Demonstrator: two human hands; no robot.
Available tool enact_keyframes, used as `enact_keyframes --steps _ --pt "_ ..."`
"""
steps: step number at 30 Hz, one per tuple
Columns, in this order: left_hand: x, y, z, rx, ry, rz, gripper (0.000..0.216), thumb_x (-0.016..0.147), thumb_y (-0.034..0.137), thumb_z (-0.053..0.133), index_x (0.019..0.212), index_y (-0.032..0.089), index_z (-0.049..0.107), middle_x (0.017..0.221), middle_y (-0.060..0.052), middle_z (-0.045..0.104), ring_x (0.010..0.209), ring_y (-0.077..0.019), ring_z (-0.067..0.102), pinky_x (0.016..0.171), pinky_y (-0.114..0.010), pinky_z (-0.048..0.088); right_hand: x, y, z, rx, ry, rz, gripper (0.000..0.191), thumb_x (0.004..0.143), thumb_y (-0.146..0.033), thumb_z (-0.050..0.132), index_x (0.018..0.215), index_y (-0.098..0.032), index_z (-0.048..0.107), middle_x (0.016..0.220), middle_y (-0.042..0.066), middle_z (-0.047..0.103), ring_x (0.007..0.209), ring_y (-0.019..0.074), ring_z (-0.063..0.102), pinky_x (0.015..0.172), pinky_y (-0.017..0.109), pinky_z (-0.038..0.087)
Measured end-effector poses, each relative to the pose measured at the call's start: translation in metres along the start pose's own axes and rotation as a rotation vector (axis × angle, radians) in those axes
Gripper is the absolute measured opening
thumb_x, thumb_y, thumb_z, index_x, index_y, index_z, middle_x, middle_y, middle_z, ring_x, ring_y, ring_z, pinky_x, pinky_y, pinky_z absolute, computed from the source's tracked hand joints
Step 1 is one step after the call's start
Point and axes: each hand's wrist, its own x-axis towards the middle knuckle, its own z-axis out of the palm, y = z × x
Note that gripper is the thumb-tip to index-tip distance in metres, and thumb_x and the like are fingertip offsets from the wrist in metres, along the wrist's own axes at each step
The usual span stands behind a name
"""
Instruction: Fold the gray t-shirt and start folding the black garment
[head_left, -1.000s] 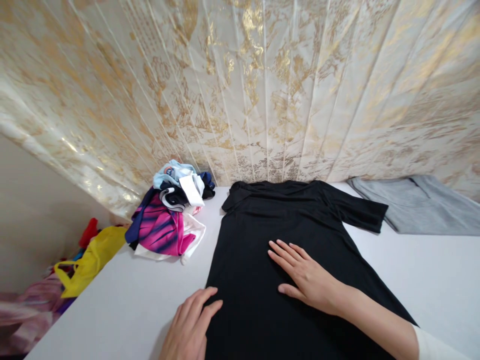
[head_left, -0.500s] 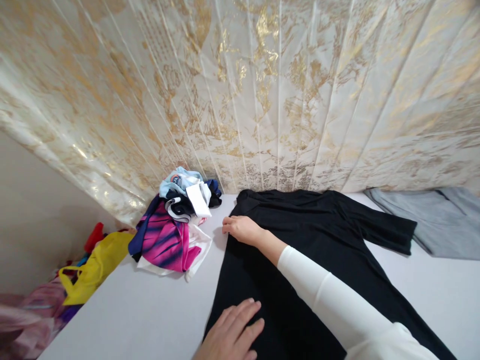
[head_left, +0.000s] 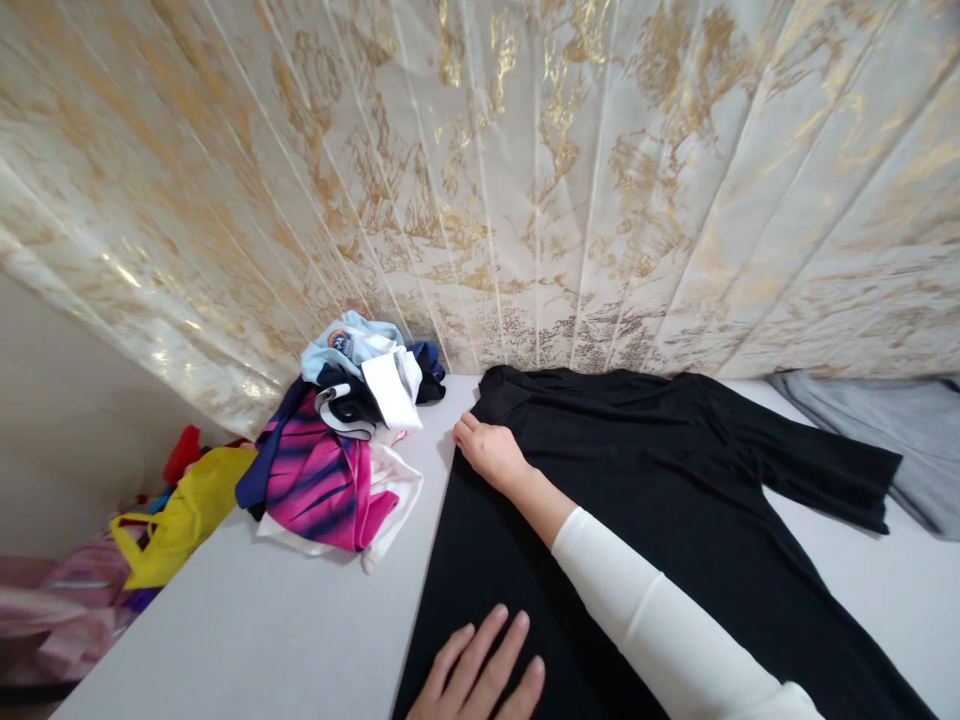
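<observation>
A black short-sleeved garment [head_left: 645,500] lies spread flat on the white table [head_left: 262,620], its neck towards the curtain. My right hand [head_left: 489,450], arm in a white sleeve, reaches across it and its closed fingers pinch the garment's left edge below the shoulder. My left hand [head_left: 480,680] lies flat with fingers stretched out on the garment's lower left part, at the bottom of the view.
A heap of pink, navy, white and light blue clothes [head_left: 341,440] lies to the left of the garment. A grey garment [head_left: 892,425] lies at the far right. A gold-patterned curtain [head_left: 480,180] hangs behind the table. A yellow bag [head_left: 176,520] lies beyond the left edge.
My right hand went from lying flat on the garment's middle to its upper left edge and closed on the fabric. My left hand slid right, onto the cloth.
</observation>
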Motion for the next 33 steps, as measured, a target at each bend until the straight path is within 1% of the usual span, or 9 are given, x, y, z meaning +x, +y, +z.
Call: enact_keyframes --steps 5,10,13,16,21,24,28,30,33 --pt "-0.005 -0.001 0.003 0.082 -0.033 -0.06 0.048 0.095 0.044 0.046 0.138 0.024 0.046 0.143 -0.009 0.047 0.135 -0.0299 0.037 0.1 -0.038 0.043 0.002 0.002 0.001 0.025 0.01 0.004 0.028 0.1 -0.023 0.029 0.103 -0.016 0.057 0.107 0.01 0.058 0.087 0.0171 0.06 0.073 0.026 0.043" --pt "-0.004 -0.002 0.0 0.117 -0.052 -0.031 0.063 0.09 0.062 0.042 0.141 0.025 0.042 0.143 -0.01 0.046 0.134 -0.0329 0.034 0.095 -0.041 0.045 -0.002 0.005 -0.003 0.07 0.012 -0.05 0.022 0.097 -0.02 0.039 0.102 -0.014 0.059 0.109 0.01 0.058 0.094 0.0188 0.058 0.082 0.03 0.043" --pt "-0.002 -0.005 -0.003 0.051 -0.041 -0.056 0.067 0.09 0.063 0.04 0.144 0.023 0.039 0.142 -0.009 0.047 0.133 -0.0282 0.037 0.097 -0.036 0.043 -0.015 0.009 -0.013 0.096 0.005 -0.109 0.019 0.093 -0.018 0.048 0.108 -0.017 0.059 0.118 0.009 0.057 0.102 0.019 0.056 0.088 0.031 0.043" --pt "0.003 -0.007 -0.009 -0.009 -0.079 -0.108 0.071 0.091 0.059 0.042 0.147 0.018 0.031 0.145 -0.012 0.044 0.131 -0.026 0.041 0.097 -0.033 0.044 -0.038 0.012 -0.028 0.189 0.042 -0.134 0.033 0.09 -0.011 0.047 0.121 -0.018 0.053 0.133 0.01 0.051 0.113 0.019 0.053 0.093 0.033 0.043" --pt "0.017 -0.011 -0.009 -0.063 -0.117 -0.348 0.069 0.095 0.041 0.043 0.151 0.016 0.012 0.149 -0.014 0.036 0.133 -0.0261 0.04 0.095 -0.037 0.047 -0.104 0.005 -0.051 0.308 0.047 -0.093 0.046 0.086 -0.005 0.041 0.13 -0.019 0.048 0.145 0.011 0.043 0.124 0.0208 0.049 0.099 0.041 0.04" --pt "0.028 -0.032 -0.003 -0.137 -0.08 -0.463 0.058 0.098 0.035 0.037 0.15 0.018 0.016 0.148 -0.013 0.039 0.133 -0.0229 0.041 0.099 -0.038 0.045 -0.153 -0.003 -0.056 0.293 -0.041 -0.053 0.05 0.086 -0.012 0.047 0.135 -0.017 0.046 0.148 0.013 0.04 0.134 0.0241 0.039 0.105 0.045 0.036" --pt "0.045 -0.088 0.003 -0.197 -0.05 -0.614 0.034 0.097 0.024 0.031 0.124 0.014 0.049 0.122 -0.012 0.058 0.117 -0.0226 0.054 0.098 -0.039 0.043 -0.2 -0.019 -0.055 0.337 -0.174 -0.114 0.061 0.088 -0.038 0.055 0.143 -0.017 0.038 0.153 0.012 0.029 0.142 0.0264 0.024 0.112 0.047 0.028" --pt "0.056 -0.112 0.006 -0.153 -0.115 -0.69 0.024 0.094 0.026 0.039 0.105 0.013 0.056 0.104 -0.012 0.061 0.103 -0.0252 0.058 0.091 -0.039 0.045 -0.209 -0.035 -0.047 0.338 -0.162 -0.23 0.068 0.088 -0.051 0.053 0.145 -0.017 0.035 0.154 0.012 0.027 0.142 0.0262 0.023 0.114 0.045 0.027" --pt "0.071 -0.127 0.011 -0.102 -0.255 -0.701 0.014 0.09 0.027 0.048 0.086 0.016 0.057 0.091 -0.009 0.059 0.092 -0.0245 0.057 0.084 -0.037 0.045 -0.206 -0.071 -0.02 0.245 -0.004 -0.47 0.052 0.096 -0.046 0.041 0.141 -0.019 0.04 0.15 0.006 0.037 0.14 0.0207 0.029 0.113 0.036 0.031"
